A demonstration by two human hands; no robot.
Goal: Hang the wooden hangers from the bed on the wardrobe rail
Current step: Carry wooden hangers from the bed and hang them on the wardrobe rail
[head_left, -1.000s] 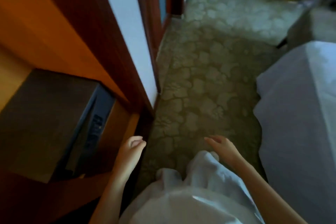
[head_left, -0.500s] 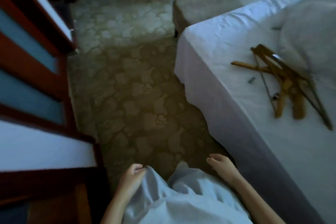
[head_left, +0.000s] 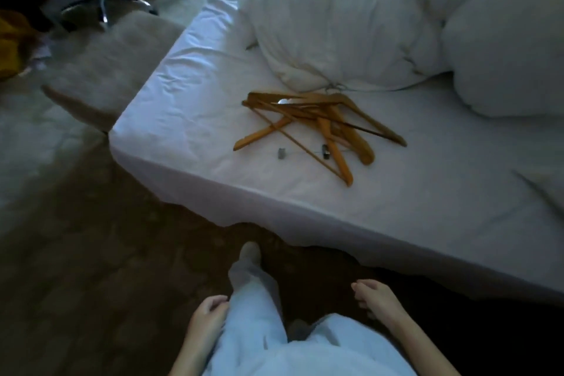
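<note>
Several wooden hangers (head_left: 320, 125) lie in a loose tangled pile on the white sheet of the bed (head_left: 195, 119), near its front edge, with small metal clips beside them. My left hand (head_left: 209, 319) hangs low by my left leg, fingers loosely curled and holding nothing. My right hand (head_left: 374, 298) is low on the right, in front of the bed's side, fingers loosely curled and holding nothing. Both hands are well short of the hangers. The wardrobe and its rail are out of view.
A bunched white duvet (head_left: 351, 24) and a pillow (head_left: 512, 64) fill the back of the bed behind the hangers. A beige padded stool (head_left: 110, 70) stands at the bed's left corner, a chair base (head_left: 103, 6) beyond it. Patterned carpet (head_left: 76, 253) covers the floor.
My view has swung from the wardrobe on the left round to the bed, and the hangers now sit near the centre. Both hands stayed low and empty.
</note>
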